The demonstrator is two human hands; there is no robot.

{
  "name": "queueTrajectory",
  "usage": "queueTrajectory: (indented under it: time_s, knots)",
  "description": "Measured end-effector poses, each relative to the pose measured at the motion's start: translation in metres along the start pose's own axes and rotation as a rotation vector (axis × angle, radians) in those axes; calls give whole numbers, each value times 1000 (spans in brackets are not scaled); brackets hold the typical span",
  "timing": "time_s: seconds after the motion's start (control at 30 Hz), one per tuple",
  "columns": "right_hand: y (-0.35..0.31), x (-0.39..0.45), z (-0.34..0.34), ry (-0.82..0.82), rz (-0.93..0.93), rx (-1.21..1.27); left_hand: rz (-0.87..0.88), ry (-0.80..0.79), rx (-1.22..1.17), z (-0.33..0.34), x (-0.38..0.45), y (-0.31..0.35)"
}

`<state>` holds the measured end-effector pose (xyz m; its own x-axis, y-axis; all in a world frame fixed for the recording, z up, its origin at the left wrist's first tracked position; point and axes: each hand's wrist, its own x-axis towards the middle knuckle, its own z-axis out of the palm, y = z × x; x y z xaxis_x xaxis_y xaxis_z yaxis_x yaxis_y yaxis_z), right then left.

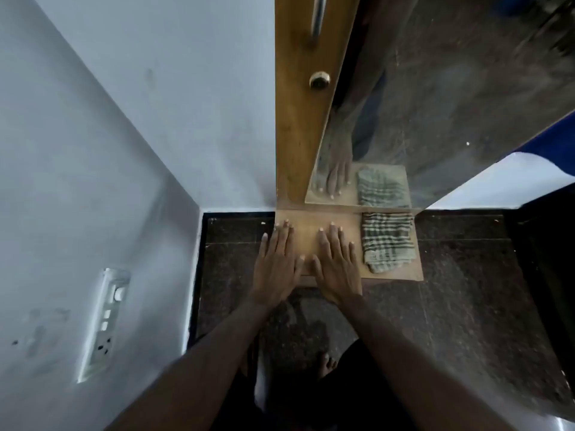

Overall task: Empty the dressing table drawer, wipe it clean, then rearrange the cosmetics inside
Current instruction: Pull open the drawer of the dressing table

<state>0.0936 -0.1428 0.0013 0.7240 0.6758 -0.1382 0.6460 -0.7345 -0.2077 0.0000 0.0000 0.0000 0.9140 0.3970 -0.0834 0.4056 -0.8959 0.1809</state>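
Here both hands (277,262) (337,269) flat, fingers straight, on shelf (311,231); cloth (387,241) right.

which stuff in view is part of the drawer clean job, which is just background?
Job:
left hand, flat on the wooden top
right hand, flat on the same top
folded striped cloth, beside the right hand
No drawer or cosmetics in view.

Background:
mirror
round knob
metal handle
wall switchboard
dark floor

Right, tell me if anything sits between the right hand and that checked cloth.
Nothing visible does. The right hand rests flat on the wooden top, and the folded checked cloth lies just beside it to the right, with only bare wood between them.
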Motion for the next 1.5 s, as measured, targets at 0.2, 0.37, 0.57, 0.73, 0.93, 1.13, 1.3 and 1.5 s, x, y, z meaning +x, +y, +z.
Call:
queueTrajectory:
  time_s: [0.2,0.37,0.57,0.73,0.93,1.13,1.3,1.5]
  knots:
    - [6,11,34,87,8,-85,17,82,-41,39,14,12]
    - [7,16,45,175,22,-102,7,185,-43,54,18,7]
    - [9,2,48,256,15,-84,38,253,18,57,8,15]
    - [5,-13,35,374,-14,-36,-5,316,61,39,-9,22]
    - [5,-45,24,366,-37,46,-85,270,13,31,-43,35]
    - [37,-146,67,439,-159,-4,-15,388,27,79,-128,47]
    - [77,-168,103,249,-84,-84,-54,257,28,135,-167,43]
    - [82,-155,93,321,-93,25,26,329,77,122,-158,55]
